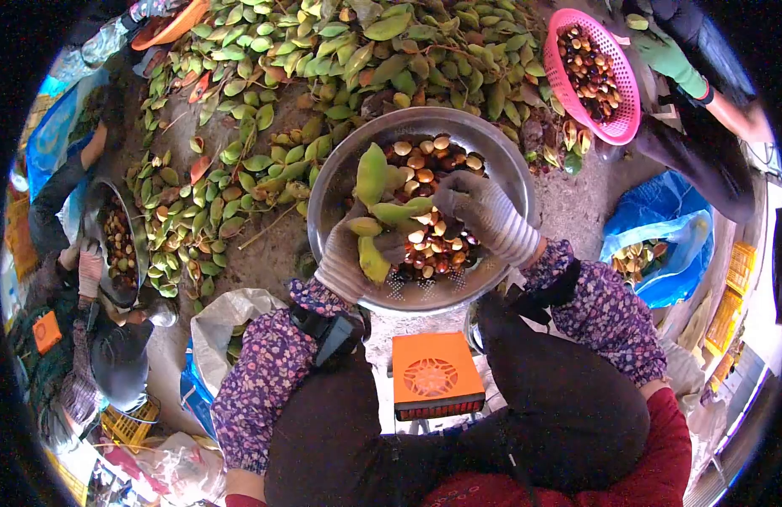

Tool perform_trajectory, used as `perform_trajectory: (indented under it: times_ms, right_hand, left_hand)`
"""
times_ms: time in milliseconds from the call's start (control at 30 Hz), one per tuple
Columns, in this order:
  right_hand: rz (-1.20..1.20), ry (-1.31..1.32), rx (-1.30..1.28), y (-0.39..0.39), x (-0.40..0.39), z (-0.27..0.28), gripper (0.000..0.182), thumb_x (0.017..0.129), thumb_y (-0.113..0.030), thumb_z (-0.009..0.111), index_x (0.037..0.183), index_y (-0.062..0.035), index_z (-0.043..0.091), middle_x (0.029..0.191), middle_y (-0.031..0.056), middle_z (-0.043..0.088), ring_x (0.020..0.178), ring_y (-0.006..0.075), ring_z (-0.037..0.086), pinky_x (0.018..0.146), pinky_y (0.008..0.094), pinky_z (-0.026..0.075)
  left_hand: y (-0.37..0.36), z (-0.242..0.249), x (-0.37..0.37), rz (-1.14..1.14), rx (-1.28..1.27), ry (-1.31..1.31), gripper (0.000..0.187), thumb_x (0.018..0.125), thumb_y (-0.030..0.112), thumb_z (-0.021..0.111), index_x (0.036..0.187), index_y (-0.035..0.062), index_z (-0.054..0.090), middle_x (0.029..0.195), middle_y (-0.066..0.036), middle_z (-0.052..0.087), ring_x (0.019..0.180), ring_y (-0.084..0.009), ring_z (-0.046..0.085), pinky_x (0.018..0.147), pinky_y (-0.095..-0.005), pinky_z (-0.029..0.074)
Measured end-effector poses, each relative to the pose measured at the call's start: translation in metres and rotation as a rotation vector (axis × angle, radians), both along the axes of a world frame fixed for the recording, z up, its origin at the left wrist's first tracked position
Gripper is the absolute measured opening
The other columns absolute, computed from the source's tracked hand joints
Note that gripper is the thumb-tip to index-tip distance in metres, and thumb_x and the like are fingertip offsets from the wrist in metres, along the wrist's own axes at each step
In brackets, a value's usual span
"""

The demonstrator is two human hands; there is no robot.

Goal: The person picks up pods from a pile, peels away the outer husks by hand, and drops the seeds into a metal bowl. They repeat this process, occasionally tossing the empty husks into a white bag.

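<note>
A wide metal bowl [524, 173] with small holes in its bottom rests at my lap. Inside lie many shiny brown nuts [437, 258], some with dark red skins. My left hand [344, 262], in a grey striped glove, is closed around a bunch of green pods [372, 175] above the bowl's left half. My right hand [488, 215], gloved alike, is over the bowl's right side with its fingers curled in close to the pod tips. Whatever those fingertips pinch is hidden.
A large heap of green pods [340, 63] covers the ground ahead. A pink basket [632, 114] of nuts stands at the upper right, near a co-worker's green glove [665, 59]. Another person works over a metal bowl [136, 245] at left. A blue sack [674, 211] lies right.
</note>
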State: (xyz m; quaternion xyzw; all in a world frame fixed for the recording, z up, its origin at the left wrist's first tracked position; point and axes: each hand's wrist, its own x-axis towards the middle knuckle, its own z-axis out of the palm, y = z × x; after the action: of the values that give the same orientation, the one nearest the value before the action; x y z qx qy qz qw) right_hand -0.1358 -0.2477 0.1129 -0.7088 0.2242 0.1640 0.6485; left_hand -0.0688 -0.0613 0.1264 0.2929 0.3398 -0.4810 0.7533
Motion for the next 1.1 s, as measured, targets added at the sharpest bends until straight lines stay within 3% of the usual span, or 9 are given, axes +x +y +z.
perform_trajectory:
  times_ms: [100,200,300,433,500,733,900,1000,1100]
  right_hand:
    - [0.018,0.080,0.098,0.007,0.002,0.006,0.038,0.089,-0.041,0.051,0.091,-0.0037,0.057,0.071,-0.0004,0.052,0.063,0.0069,0.050,0.056,0.0199,0.042]
    - [-0.052,0.233,0.287,0.019,0.003,0.015,0.045,0.091,-0.047,0.045,0.092,-0.0051,0.060,0.074,-0.0012,0.055,0.064,0.0056,0.051,0.057,0.0184,0.043]
    - [-0.162,0.087,0.638,0.022,0.000,-0.001,0.029,0.092,-0.026,0.052,0.098,0.0005,0.063,0.087,0.0006,0.062,0.078,0.0071,0.054,0.068,0.0193,0.043]
    - [-0.117,0.033,0.273,0.018,0.001,0.009,0.025,0.090,-0.023,0.056,0.095,0.0007,0.063,0.083,0.0008,0.063,0.074,0.0071,0.055,0.065,0.0207,0.045]
    - [-0.190,0.084,0.240,0.017,0.005,0.025,0.024,0.088,-0.022,0.059,0.091,0.0011,0.064,0.079,0.0004,0.063,0.070,0.0065,0.054,0.063,0.0213,0.044]
    - [-0.107,0.014,0.165,0.015,0.007,0.014,0.025,0.090,-0.021,0.057,0.095,0.0029,0.063,0.080,-0.0004,0.063,0.070,0.0073,0.054,0.062,0.0228,0.045]
    - [0.101,-0.351,-0.155,0.013,0.003,-0.004,0.023,0.087,-0.024,0.059,0.098,-0.0032,0.057,0.070,0.0083,0.060,0.067,0.0128,0.057,0.060,0.0266,0.044]
    - [0.176,-0.403,-0.057,0.012,0.008,0.008,0.024,0.085,-0.025,0.062,0.096,-0.0053,0.055,0.068,0.0128,0.057,0.064,0.0156,0.057,0.058,0.0289,0.044]
    - [0.271,-0.208,-0.041,0.005,0.009,0.019,0.023,0.085,-0.022,0.063,0.095,-0.0027,0.058,0.072,0.0053,0.062,0.066,0.0109,0.057,0.058,0.0265,0.046]
  left_hand:
    - [0.019,-0.028,-0.004,0.030,-0.444,0.078,0.045,0.089,0.043,0.050,0.110,0.0032,0.053,0.088,-0.011,0.059,0.069,-0.0182,0.056,0.055,-0.0303,0.047]
    - [0.019,-0.034,-0.005,-0.044,-0.432,-0.039,0.043,0.089,0.041,0.051,0.109,0.0030,0.053,0.087,-0.010,0.058,0.065,-0.0175,0.055,0.056,-0.0291,0.046]
    - [0.016,-0.031,-0.005,-0.026,-0.319,-0.032,0.041,0.089,0.039,0.052,0.108,0.0032,0.054,0.086,-0.009,0.059,0.062,-0.0165,0.054,0.056,-0.0283,0.046]
    - [0.019,-0.031,-0.003,-0.114,-0.246,-0.120,0.039,0.089,0.036,0.052,0.110,0.0034,0.053,0.086,-0.008,0.060,0.064,-0.0164,0.057,0.059,-0.0287,0.049]
    - [0.022,-0.040,-0.001,-0.199,-0.335,-0.194,0.043,0.089,0.032,0.052,0.120,0.0028,0.049,0.109,-0.010,0.060,0.093,-0.0209,0.061,0.080,-0.0320,0.052]
    - [0.005,-0.031,-0.004,-0.426,-0.054,-0.509,0.040,0.082,0.024,0.063,0.114,0.0034,0.051,0.095,-0.004,0.060,0.073,-0.0117,0.060,0.064,-0.0245,0.052]
    - [0.002,-0.026,-0.006,-0.325,-0.193,-0.147,0.032,0.083,0.022,0.062,0.109,0.0042,0.054,0.095,-0.005,0.061,0.077,-0.0123,0.060,0.065,-0.0242,0.052]
    - [0.004,-0.034,-0.011,-0.371,-0.186,-0.095,0.028,0.084,0.022,0.060,0.106,0.0052,0.055,0.094,-0.005,0.061,0.077,-0.0128,0.061,0.066,-0.0245,0.053]
    - [0.000,-0.028,-0.010,-0.434,-0.253,-0.150,0.032,0.088,0.022,0.054,0.114,0.0024,0.055,0.102,-0.005,0.062,0.091,-0.0159,0.061,0.081,-0.0288,0.050]
